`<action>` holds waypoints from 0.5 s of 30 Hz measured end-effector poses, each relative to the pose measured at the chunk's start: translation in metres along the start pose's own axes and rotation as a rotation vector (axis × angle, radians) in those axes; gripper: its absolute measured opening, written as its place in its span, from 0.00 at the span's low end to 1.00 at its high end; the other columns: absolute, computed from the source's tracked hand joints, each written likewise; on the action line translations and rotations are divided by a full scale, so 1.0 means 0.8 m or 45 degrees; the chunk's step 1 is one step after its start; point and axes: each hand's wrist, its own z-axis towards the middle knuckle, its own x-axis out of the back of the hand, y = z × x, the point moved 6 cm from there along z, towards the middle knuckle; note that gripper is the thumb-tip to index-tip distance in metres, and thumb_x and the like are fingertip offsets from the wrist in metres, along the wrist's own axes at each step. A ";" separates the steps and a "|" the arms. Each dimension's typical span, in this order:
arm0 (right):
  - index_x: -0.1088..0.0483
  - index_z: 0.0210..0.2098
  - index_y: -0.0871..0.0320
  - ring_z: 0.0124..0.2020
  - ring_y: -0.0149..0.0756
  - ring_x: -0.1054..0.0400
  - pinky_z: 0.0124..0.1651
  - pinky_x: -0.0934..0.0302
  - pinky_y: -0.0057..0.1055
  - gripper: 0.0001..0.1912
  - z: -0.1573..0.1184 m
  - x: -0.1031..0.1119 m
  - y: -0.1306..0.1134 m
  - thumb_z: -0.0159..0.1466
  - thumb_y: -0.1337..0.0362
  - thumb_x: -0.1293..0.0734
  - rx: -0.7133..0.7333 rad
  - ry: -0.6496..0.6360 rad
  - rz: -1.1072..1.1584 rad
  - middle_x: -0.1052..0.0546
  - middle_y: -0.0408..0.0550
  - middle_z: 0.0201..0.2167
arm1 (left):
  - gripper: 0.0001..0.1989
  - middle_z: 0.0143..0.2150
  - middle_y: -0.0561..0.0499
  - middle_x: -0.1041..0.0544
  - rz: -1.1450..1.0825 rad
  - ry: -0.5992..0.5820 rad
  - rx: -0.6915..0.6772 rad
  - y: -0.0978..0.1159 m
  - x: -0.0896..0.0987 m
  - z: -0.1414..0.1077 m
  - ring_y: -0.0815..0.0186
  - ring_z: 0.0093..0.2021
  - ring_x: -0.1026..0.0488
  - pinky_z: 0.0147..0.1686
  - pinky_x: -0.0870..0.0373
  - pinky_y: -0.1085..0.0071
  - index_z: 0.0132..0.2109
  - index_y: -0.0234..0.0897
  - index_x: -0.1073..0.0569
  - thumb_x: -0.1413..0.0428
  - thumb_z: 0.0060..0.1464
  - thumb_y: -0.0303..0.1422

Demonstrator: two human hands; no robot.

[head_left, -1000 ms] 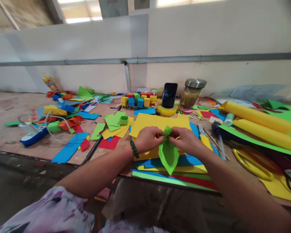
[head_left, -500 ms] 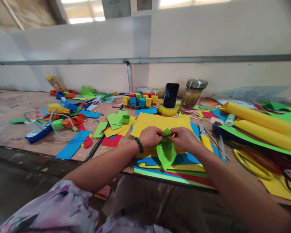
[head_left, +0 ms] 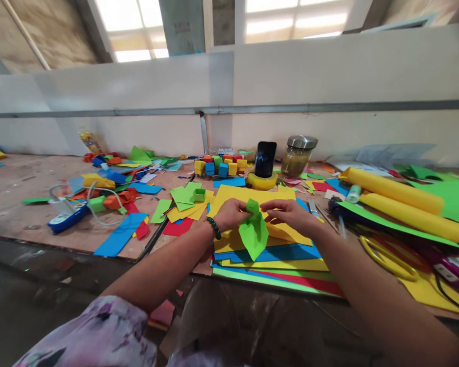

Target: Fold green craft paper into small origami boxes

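A folded green paper (head_left: 254, 235) is held upright over the stack of coloured sheets, its pointed end hanging down. My left hand (head_left: 231, 214), with a dark beaded bracelet at the wrist, pinches the paper's upper left edge. Just right of the paper is my right hand (head_left: 286, 213), its fingers apart and holding nothing. Yellow sheets (head_left: 229, 194) lie beneath both hands, with blue, green and red ones under them.
Small coloured paper cubes (head_left: 222, 169) sit behind the stack, beside a phone (head_left: 265, 159) on a yellow tape roll (head_left: 262, 182) and a glass jar (head_left: 297, 157). Yellow scissors (head_left: 390, 260) and rolled yellow paper (head_left: 396, 189) lie right; a blue power strip (head_left: 68, 219) lies left.
My right hand has let go of the green paper and opened beside it. The paper's upper part now stands more exposed in my left hand. The camera view has tilted up slightly.
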 end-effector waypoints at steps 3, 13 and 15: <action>0.24 0.32 0.60 0.27 0.30 0.28 0.31 0.34 0.25 0.09 0.004 -0.013 0.002 0.57 0.61 0.33 0.106 -0.062 -0.133 0.23 0.46 0.28 | 0.14 0.28 0.50 0.21 0.133 -0.014 -0.038 0.003 -0.007 -0.002 0.68 0.28 0.29 0.27 0.37 0.77 0.36 0.30 0.19 0.45 0.49 0.34; 0.26 0.31 0.61 0.22 0.34 0.28 0.25 0.38 0.26 0.13 -0.004 -0.010 -0.005 0.55 0.57 0.32 0.193 0.135 -0.549 0.23 0.46 0.20 | 0.13 0.32 0.49 0.20 0.212 0.138 -0.134 0.011 0.000 -0.004 0.67 0.32 0.27 0.31 0.36 0.76 0.38 0.33 0.19 0.45 0.51 0.34; 0.25 0.31 0.60 0.25 0.36 0.27 0.27 0.39 0.26 0.10 -0.006 -0.012 -0.010 0.55 0.59 0.33 0.281 0.197 -0.678 0.22 0.46 0.22 | 0.12 0.32 0.49 0.20 0.126 0.102 -0.102 0.008 0.001 -0.003 0.67 0.33 0.27 0.31 0.36 0.76 0.38 0.31 0.19 0.45 0.50 0.32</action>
